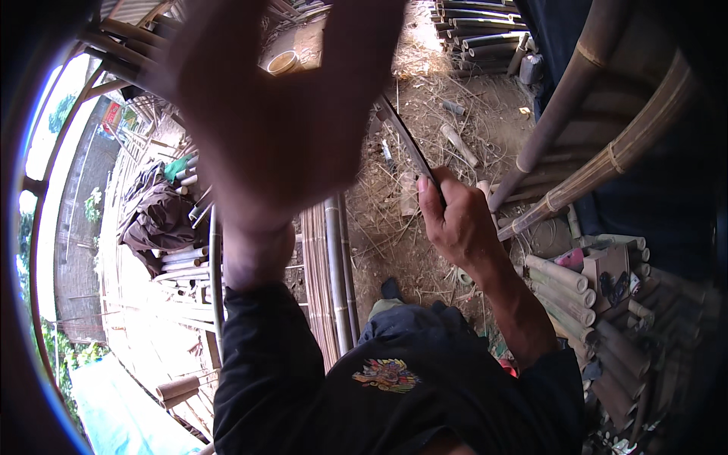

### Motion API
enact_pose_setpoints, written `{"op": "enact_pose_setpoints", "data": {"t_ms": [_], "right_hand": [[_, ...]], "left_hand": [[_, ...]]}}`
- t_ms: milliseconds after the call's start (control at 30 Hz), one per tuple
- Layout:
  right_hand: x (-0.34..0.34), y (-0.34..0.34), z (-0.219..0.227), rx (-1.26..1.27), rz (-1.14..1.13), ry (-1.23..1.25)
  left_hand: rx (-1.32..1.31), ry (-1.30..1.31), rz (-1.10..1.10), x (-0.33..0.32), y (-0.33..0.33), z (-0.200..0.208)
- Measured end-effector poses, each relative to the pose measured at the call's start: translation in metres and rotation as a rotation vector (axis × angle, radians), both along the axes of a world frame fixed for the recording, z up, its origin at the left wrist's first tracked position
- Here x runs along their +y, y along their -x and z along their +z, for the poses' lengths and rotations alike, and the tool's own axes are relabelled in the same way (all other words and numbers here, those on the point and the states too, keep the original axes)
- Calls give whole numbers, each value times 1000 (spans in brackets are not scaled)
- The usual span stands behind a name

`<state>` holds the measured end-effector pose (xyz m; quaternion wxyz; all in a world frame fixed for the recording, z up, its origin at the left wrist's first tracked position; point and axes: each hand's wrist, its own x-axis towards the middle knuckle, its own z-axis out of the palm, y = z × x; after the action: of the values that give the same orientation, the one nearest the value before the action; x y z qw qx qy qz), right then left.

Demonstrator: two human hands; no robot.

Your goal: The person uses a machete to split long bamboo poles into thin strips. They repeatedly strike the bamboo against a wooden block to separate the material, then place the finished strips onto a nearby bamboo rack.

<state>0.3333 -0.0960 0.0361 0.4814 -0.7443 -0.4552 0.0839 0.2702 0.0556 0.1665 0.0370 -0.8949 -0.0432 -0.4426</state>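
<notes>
My left hand (280,144) is raised close to the camera, dark and blurred. Its thumb and fingers spread apart in a wide V, with nothing visible between them; the fingertips run out past the top edge. To the right, my right hand (459,216) is closed around a knife (408,139), thumb laid along its near end. The long, narrow, dark blade points up and left, its far end close to the edge of my left hand. The knife's handle is hidden in my grip.
Bamboo strips and poles (334,265) lie lengthwise left of my legs. Thick bamboo poles (591,163) slant across the right, above stacked cut bamboo pieces (561,280). More bamboo (485,34) is piled far ahead. Shavings litter the dirt floor (485,114). A brown cloth (155,216) lies left.
</notes>
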Motion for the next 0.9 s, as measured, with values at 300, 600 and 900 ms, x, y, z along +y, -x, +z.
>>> {"op": "enact_pose_setpoints", "data": {"t_ms": [300, 600, 900], "right_hand": [[2, -5, 2, 52, 1, 84], [15, 0, -25, 10, -4, 15], [55, 1, -58, -14, 22, 43]], "left_hand": [[-98, -262, -473, -18, -34, 32], [21, -324, -285, 23, -54, 0], [-175, 170, -183, 76, 15, -64]]}}
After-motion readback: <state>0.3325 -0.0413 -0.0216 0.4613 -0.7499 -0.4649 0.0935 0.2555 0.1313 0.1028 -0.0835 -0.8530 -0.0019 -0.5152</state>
